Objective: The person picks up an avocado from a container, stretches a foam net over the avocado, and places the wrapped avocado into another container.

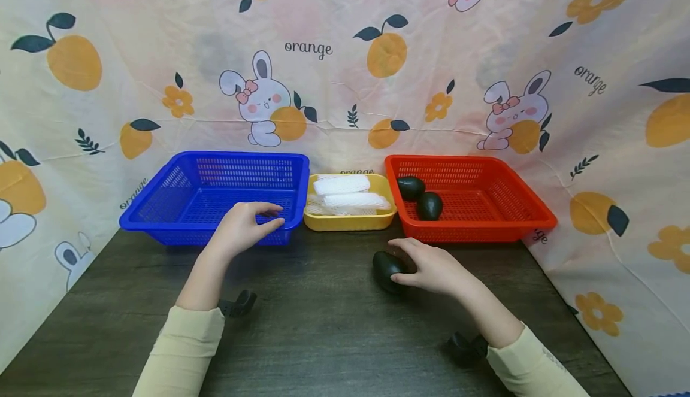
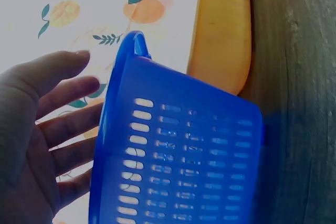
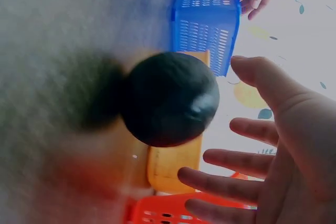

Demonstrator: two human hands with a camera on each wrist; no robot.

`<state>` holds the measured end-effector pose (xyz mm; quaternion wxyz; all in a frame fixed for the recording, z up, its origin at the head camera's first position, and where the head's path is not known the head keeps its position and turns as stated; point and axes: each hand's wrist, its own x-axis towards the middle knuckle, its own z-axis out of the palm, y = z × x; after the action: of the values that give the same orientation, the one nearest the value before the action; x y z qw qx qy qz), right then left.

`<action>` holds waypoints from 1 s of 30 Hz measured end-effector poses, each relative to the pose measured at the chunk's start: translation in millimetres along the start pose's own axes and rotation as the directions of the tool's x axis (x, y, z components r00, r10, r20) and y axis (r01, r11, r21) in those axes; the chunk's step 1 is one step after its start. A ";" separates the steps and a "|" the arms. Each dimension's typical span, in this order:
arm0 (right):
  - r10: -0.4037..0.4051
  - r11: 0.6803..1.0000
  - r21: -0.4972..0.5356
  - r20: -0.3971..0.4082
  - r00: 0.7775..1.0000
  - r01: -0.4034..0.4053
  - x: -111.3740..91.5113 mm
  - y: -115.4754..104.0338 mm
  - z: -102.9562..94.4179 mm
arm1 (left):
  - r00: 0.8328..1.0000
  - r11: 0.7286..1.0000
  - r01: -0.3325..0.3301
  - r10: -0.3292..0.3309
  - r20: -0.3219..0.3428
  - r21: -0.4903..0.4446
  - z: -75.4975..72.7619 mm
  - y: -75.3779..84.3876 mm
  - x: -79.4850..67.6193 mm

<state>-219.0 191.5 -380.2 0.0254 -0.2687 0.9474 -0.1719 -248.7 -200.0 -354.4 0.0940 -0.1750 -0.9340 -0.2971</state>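
A dark green avocado (image 1: 387, 271) lies on the table in front of the yellow basket. My right hand (image 1: 431, 268) is just beside and over it, thumb and fingers spread; the right wrist view shows a gap between the fingertips and the avocado (image 3: 170, 99). Two more avocados, one at the back (image 1: 411, 188) and one nearer (image 1: 429, 206), sit in the left part of the red basket (image 1: 480, 233). My left hand (image 1: 242, 227) hovers by the front right of the blue basket (image 1: 185, 227), holding nothing; its fingers look relaxed in the left wrist view.
Between the two larger baskets stands a small yellow basket (image 1: 349, 223) with white foam net sleeves (image 1: 347, 199) in it. A patterned cloth (image 1: 334, 97) hangs behind the baskets and at both sides of the dark wooden table (image 1: 323, 331).
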 end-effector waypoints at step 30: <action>0.000 0.999 -0.046 -0.262 0.965 -0.012 67.3 -6.9 -54.3 | 0.997 0.985 -0.080 0.082 -0.002 0.153 36.4 61.5 61.8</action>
<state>-280.6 168.1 -323.9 -0.1058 -0.2413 0.9470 -0.1835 -284.7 -115.0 -334.4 0.1231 -0.2038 -0.9456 -0.2216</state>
